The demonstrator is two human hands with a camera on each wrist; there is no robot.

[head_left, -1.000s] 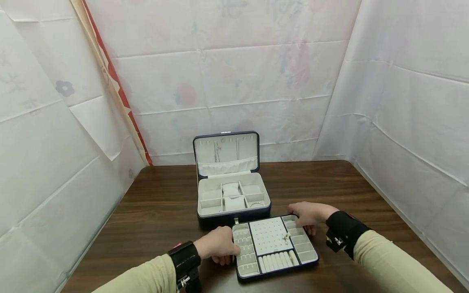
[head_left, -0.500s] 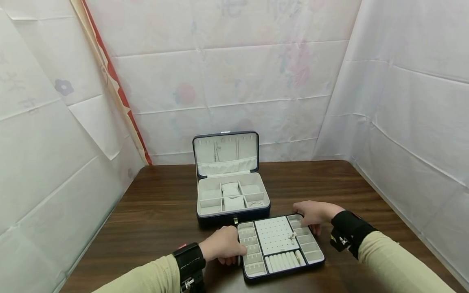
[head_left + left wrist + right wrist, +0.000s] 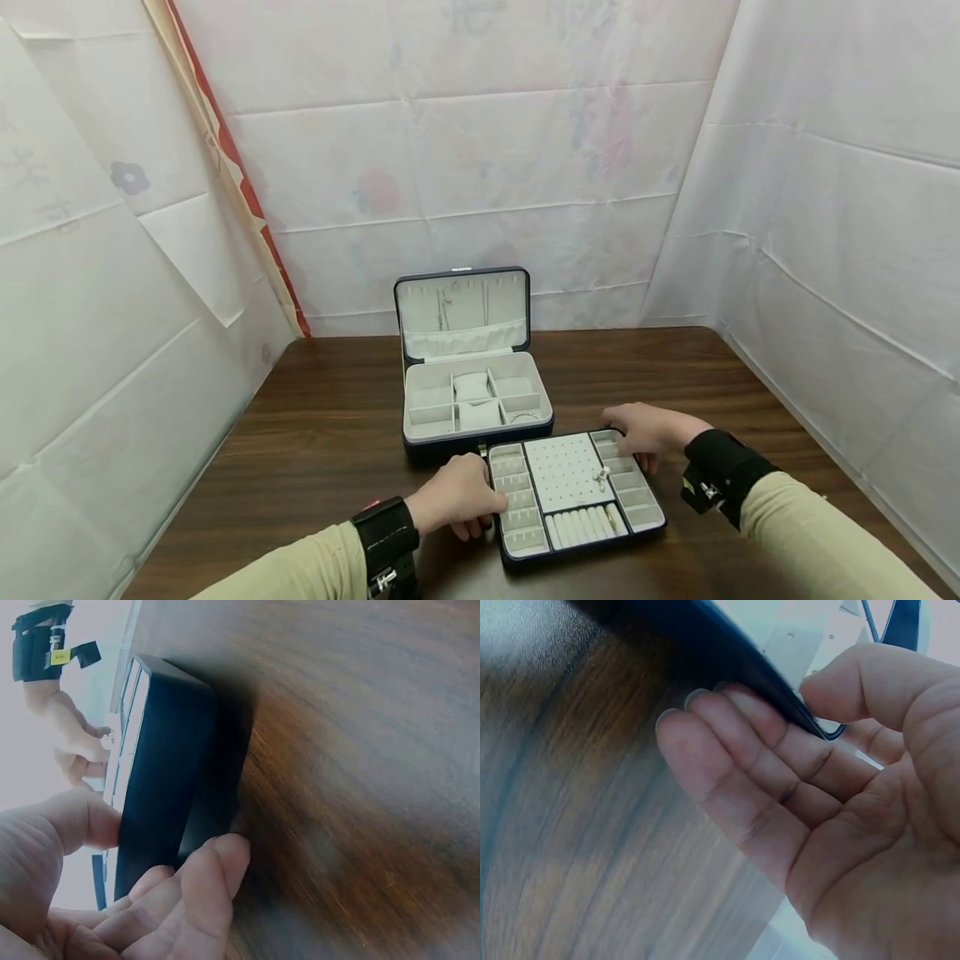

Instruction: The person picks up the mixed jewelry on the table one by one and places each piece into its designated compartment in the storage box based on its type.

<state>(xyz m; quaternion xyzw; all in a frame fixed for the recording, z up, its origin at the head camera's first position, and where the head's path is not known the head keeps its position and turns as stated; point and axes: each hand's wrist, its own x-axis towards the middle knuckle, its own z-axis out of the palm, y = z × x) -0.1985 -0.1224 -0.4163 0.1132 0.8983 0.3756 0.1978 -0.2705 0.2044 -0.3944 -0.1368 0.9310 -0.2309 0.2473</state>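
A dark-blue-rimmed jewelry tray point(image 3: 562, 552) is held between both hands in front of the open box. My left hand point(image 3: 459, 492) grips its left side, thumb on the rim and fingers curled beneath in the left wrist view. At the far right corner my right hand point(image 3: 651, 427) grips the tray, fingers under its dark edge point(image 3: 742, 652). In the left wrist view the tray's side wall point(image 3: 169, 742) stands above the wood, with a shadow under it. A perforated white panel bears small earrings point(image 3: 602, 477). Below it lie white ring rolls point(image 3: 581, 525) with a gold-coloured ring.
Behind the tray stands a dark blue jewelry box point(image 3: 442, 451), its lid point(image 3: 461, 304) raised. Thin necklaces point(image 3: 444, 315) hang inside the lid. White cushions point(image 3: 472, 387) and a bracelet point(image 3: 524, 417) lie in its compartments. White printed sheets point(image 3: 525, 167) surround the wooden table point(image 3: 322, 417).
Both hands have shifted the tray slightly to the right, then its far edge has risen toward the box, now overlapping the clasp. The box has stayed in place.
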